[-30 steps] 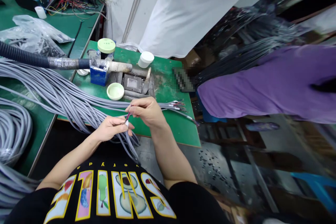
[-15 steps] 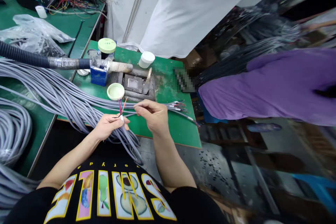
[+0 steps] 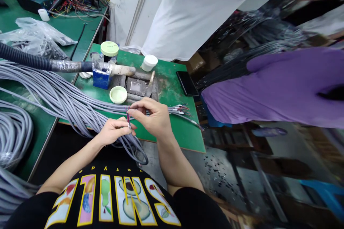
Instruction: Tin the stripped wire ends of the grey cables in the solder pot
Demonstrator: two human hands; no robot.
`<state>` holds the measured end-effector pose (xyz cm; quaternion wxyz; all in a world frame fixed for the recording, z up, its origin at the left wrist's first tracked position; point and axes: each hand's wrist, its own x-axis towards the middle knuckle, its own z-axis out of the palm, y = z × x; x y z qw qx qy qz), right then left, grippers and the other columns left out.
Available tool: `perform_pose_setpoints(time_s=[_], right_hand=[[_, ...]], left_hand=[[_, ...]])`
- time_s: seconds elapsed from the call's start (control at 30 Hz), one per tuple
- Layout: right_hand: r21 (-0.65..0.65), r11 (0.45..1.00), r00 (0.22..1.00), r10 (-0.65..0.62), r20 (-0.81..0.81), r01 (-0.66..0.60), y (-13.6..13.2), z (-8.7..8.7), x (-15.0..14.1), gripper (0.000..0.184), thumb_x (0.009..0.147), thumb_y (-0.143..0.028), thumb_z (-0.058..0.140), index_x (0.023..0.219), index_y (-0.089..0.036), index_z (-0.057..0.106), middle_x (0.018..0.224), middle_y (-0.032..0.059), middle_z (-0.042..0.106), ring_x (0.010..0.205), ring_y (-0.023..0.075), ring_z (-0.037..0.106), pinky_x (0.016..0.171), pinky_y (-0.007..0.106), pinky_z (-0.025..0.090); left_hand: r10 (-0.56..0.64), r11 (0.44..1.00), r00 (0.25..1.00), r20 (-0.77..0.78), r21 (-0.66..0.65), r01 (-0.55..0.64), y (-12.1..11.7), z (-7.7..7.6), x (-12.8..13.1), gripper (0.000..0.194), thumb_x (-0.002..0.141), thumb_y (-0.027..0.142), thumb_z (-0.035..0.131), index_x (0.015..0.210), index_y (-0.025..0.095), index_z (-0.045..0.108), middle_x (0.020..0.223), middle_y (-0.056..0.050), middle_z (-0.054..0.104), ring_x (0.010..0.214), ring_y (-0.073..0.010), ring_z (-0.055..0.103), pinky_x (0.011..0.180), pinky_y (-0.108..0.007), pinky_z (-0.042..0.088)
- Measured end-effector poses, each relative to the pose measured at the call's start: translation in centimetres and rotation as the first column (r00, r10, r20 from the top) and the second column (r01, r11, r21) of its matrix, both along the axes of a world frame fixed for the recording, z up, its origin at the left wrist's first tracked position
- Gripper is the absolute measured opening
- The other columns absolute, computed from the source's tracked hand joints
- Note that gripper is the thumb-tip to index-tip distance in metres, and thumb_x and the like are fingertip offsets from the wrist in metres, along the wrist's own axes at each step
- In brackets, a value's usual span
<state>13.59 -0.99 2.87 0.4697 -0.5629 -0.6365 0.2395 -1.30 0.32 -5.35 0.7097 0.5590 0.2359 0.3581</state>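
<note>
My left hand pinches the end of a grey cable that loops down off the table edge. Thin coloured wires stick up from that cable end. My right hand is closed with its fingertips pinching those wires just above my left thumb. Both hands hover over the front edge of the small green table. A large bundle of grey cables runs from the left across the table, its stripped ends lying to the right of my hands.
Behind my hands sit a pale green lid, a metal fixture, a blue block with a hose, two small jars and a black phone. A person in white and a purple sleeve are at the right.
My right hand moved back left to the cable end and closed on the coloured wires, gathering them together. The cable loop under my left hand hangs lower.
</note>
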Motion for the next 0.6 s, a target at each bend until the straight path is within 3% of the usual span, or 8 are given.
perform_pose_setpoints(time_s=[0.27,0.47,0.6], right_hand=[[-0.003,1.0,0.994,-0.013,0.107,0.013,0.1,0.2,-0.5,0.018,0.073,-0.025,0.068,0.057,-0.02,0.064,0.054,-0.0026,0.054,0.047,0.0083,0.042,0.049,0.024,0.037],[0.146,0.97,0.979,-0.183,-0.091,0.195,0.4,0.4,1.0,0.021,0.075,-0.022,0.066,0.055,-0.019,0.063,0.052,-0.0028,0.053,0.051,0.0096,0.044,0.05,0.025,0.035],[-0.076,0.996,0.999,0.037,-0.036,-0.039,0.6,0.0,1.3,0.021,0.071,-0.029,0.07,0.054,-0.018,0.064,0.052,-0.0019,0.056,0.047,0.0085,0.043,0.045,0.024,0.032]], left_hand=[[-0.001,0.999,1.0,0.02,0.041,0.0,-0.2,-0.3,0.3,0.033,0.073,0.051,0.072,0.075,0.019,0.079,0.074,-0.007,0.07,0.079,-0.0188,0.059,0.08,-0.032,0.047],[0.059,0.998,0.998,-0.024,0.013,-0.058,-0.2,0.0,0.1,0.039,0.072,0.055,0.071,0.075,0.017,0.079,0.068,-0.008,0.071,0.069,-0.0164,0.054,0.069,-0.029,0.045],[0.052,0.999,0.999,-0.013,0.003,-0.052,-0.1,0.3,0.1,0.039,0.071,0.055,0.071,0.073,0.017,0.079,0.069,-0.007,0.07,0.07,-0.0161,0.055,0.07,-0.029,0.045]])
